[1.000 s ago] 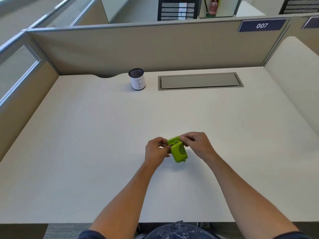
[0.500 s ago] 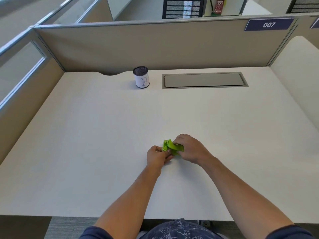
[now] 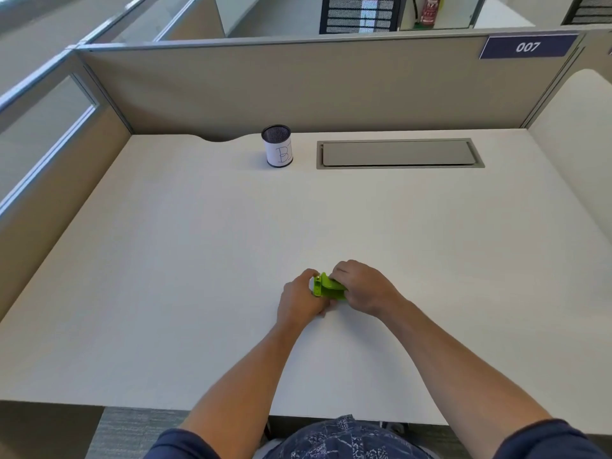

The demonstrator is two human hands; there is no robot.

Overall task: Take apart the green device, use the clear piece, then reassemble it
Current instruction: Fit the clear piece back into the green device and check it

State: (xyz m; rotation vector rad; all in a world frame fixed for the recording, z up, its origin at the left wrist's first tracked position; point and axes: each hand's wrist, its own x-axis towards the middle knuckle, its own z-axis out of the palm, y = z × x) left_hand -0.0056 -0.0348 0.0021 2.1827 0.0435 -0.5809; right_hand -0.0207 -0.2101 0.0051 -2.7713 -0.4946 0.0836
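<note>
Low centre frame, left hand (image 3: 303, 298) and right hand (image 3: 362, 286) both grip the device (image 3: 328, 288) (probably bracing it to pry apart).

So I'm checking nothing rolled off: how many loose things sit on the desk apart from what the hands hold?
1: the mesh cup at the back of the desk, left of the grey hatch. Small parts could be hidden under the hands.

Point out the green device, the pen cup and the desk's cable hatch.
green device (image 3: 329, 288), head view, its green body between the hands.
pen cup (image 3: 279, 153), head view, its white label.
cable hatch (image 3: 397, 153), head view, its grey lid.
</note>
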